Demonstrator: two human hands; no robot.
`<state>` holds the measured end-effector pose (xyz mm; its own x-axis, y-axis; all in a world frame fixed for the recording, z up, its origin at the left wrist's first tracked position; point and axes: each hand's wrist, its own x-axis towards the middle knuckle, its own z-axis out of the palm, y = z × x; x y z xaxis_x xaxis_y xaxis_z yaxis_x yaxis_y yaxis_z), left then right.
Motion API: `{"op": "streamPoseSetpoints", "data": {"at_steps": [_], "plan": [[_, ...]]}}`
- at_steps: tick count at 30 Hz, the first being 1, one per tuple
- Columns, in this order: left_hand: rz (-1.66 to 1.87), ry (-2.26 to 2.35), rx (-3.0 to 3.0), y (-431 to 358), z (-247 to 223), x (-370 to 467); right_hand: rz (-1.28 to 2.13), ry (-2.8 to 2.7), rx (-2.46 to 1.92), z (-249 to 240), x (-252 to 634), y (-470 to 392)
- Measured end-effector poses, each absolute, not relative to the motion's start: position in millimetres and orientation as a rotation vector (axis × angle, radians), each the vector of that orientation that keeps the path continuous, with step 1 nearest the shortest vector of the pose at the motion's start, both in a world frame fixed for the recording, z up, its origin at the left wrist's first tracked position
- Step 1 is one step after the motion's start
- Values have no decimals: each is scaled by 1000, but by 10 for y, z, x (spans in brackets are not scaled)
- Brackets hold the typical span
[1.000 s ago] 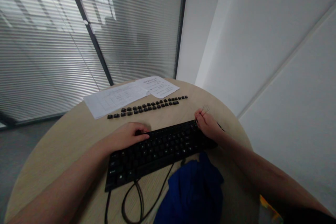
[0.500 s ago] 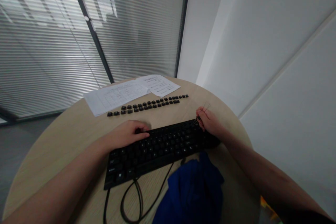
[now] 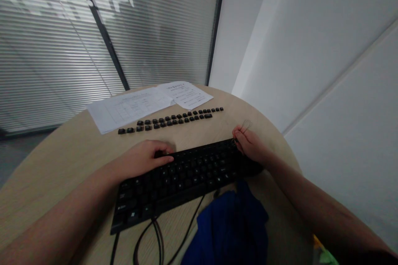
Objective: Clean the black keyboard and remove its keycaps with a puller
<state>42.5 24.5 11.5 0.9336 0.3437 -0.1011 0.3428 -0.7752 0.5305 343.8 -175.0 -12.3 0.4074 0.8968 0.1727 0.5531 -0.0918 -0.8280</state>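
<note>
A black keyboard [image 3: 186, 178] lies at a slant on the round wooden table. My left hand [image 3: 146, 158] grips its far edge, with the thumb on top and the fingers over the back. At the keyboard's far right end, my right hand [image 3: 247, 143] is closed on a thin wire tool [image 3: 248, 124], whose loops stick up above the fingers. The tool's lower end is at the keys near the corner and is hard to make out. Beyond the keyboard, two rows of loose black keycaps [image 3: 174, 119] stand on the table.
White printed papers [image 3: 133, 107] lie behind the keycaps. A blue cloth [image 3: 231, 227] is heaped in front of the keyboard, beside a looped black cable [image 3: 160, 242]. The round table [image 3: 62, 157] stands near a glass partition with blinds and a white wall.
The view has shifted slightly, and the keyboard's left end sits a little lower and further left in the picture. Both hands keep their holds.
</note>
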Motion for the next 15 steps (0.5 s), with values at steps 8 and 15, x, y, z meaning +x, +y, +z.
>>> {"op": "streamPoseSetpoints", "data": {"at_steps": [8,15], "plan": [[21,504,2539,225,108,429,271,-1388,-1778,-105,3354,-1772],[8,505,2546,218,109,428,293,-1285,-1766,-216,3387,-1767]]}}
